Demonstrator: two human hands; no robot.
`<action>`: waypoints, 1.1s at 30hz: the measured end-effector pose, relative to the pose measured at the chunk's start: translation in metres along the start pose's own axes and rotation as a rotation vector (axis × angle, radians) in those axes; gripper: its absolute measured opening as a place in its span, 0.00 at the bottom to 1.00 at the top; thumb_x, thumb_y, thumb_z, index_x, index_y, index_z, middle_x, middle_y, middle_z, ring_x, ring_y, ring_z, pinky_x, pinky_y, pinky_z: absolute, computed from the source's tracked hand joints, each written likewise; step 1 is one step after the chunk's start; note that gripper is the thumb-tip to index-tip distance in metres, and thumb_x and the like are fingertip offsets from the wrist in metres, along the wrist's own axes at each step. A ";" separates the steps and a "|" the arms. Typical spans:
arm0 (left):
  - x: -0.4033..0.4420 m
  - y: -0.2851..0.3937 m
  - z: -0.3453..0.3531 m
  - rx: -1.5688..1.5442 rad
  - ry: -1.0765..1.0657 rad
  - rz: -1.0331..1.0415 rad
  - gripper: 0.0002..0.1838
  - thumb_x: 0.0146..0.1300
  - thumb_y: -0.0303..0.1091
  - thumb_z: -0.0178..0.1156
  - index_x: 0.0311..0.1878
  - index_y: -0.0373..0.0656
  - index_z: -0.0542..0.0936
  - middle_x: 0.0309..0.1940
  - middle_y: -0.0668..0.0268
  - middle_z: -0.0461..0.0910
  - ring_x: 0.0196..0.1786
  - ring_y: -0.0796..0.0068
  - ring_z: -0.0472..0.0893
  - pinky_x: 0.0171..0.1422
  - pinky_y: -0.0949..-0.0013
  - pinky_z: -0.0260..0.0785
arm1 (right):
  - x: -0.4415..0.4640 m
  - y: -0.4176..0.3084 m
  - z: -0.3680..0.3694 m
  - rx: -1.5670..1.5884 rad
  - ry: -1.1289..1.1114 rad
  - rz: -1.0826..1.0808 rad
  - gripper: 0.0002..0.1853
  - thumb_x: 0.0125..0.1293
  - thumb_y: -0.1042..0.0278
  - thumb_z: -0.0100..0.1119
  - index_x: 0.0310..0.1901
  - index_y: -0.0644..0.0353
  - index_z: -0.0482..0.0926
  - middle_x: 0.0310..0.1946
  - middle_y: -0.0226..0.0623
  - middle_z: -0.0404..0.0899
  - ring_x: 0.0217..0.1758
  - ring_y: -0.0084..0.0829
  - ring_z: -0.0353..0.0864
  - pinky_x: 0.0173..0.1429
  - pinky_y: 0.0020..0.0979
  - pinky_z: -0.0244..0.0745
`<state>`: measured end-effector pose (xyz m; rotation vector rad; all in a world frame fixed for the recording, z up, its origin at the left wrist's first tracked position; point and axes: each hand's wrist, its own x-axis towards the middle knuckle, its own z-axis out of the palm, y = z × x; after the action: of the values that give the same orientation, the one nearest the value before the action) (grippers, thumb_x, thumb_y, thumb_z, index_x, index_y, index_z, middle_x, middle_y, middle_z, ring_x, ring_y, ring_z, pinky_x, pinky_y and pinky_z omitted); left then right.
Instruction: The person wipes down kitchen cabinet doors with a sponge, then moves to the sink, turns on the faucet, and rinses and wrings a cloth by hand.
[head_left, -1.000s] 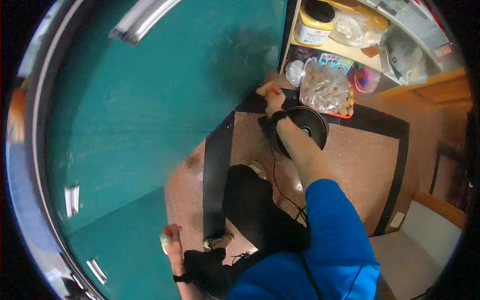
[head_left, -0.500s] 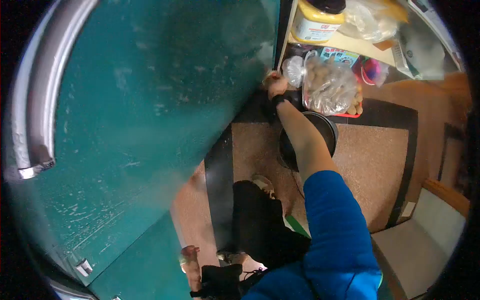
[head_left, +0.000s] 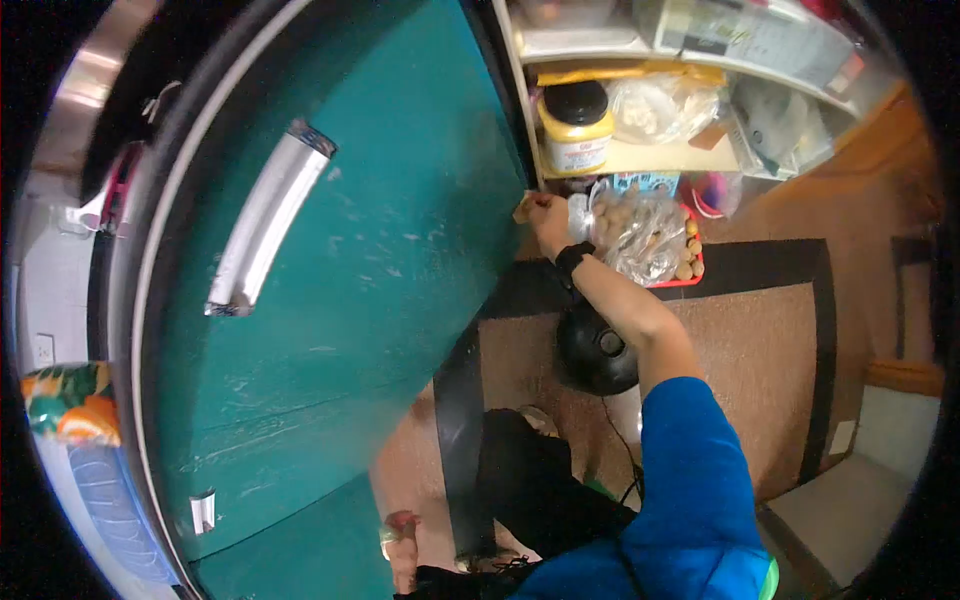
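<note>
My right hand [head_left: 549, 222], wearing a black wrist band [head_left: 573, 258], is stretched out to the far side edge of a large green door panel [head_left: 370, 260], which looks like a refrigerator's. Its fingers are closed on a small pale yellowish cloth [head_left: 523, 208] pressed at that edge. Whitish wet-looking streaks mark the panel. A silver recessed handle [head_left: 268, 225] and a smaller silver one [head_left: 203, 512] are set in it. My left hand [head_left: 402, 555] is low by my knee, near the panel's lower right side. Its fingers are curled around something pale that I cannot make out.
A bag of round brownish items [head_left: 640, 235] sits in a red tray [head_left: 682, 283] near my right wrist. Shelves above hold a yellow black-lidded jar [head_left: 577, 130]. A black round object [head_left: 597, 345] stands below my forearm. A pale chair [head_left: 850, 510] is at right.
My view has shifted back and left, so more of the green panel and the shelves shows. My right hand stays at the panel's edge, and its forearm is bent more.
</note>
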<state>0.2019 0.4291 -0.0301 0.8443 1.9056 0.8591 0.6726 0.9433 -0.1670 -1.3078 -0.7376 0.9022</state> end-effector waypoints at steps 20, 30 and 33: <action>-0.037 0.025 -0.003 -0.005 0.090 0.133 0.07 0.73 0.31 0.61 0.43 0.37 0.79 0.36 0.64 0.83 0.41 0.73 0.81 0.50 0.69 0.72 | -0.029 -0.399 0.084 0.142 0.072 -0.727 0.11 0.64 0.78 0.61 0.47 0.72 0.81 0.52 0.53 0.77 0.51 0.46 0.81 0.55 0.39 0.77; -0.046 0.007 -0.023 0.168 0.087 -0.010 0.06 0.71 0.30 0.60 0.45 0.37 0.78 0.36 0.61 0.84 0.42 0.71 0.82 0.53 0.67 0.73 | -0.063 -0.184 0.051 -0.217 0.232 -0.775 0.16 0.68 0.79 0.58 0.56 0.66 0.79 0.58 0.49 0.73 0.62 0.47 0.75 0.66 0.38 0.71; -0.042 -0.001 -0.029 0.229 0.087 -0.010 0.06 0.71 0.29 0.60 0.46 0.38 0.78 0.35 0.62 0.84 0.41 0.72 0.83 0.49 0.68 0.73 | -0.083 -0.071 0.059 0.190 0.264 -0.382 0.11 0.72 0.72 0.60 0.53 0.62 0.77 0.50 0.38 0.75 0.52 0.30 0.75 0.58 0.30 0.72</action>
<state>0.1928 0.3871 -0.0015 0.9452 2.1113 0.6901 0.5915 0.8968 -0.0857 -1.0453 -0.6469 0.4681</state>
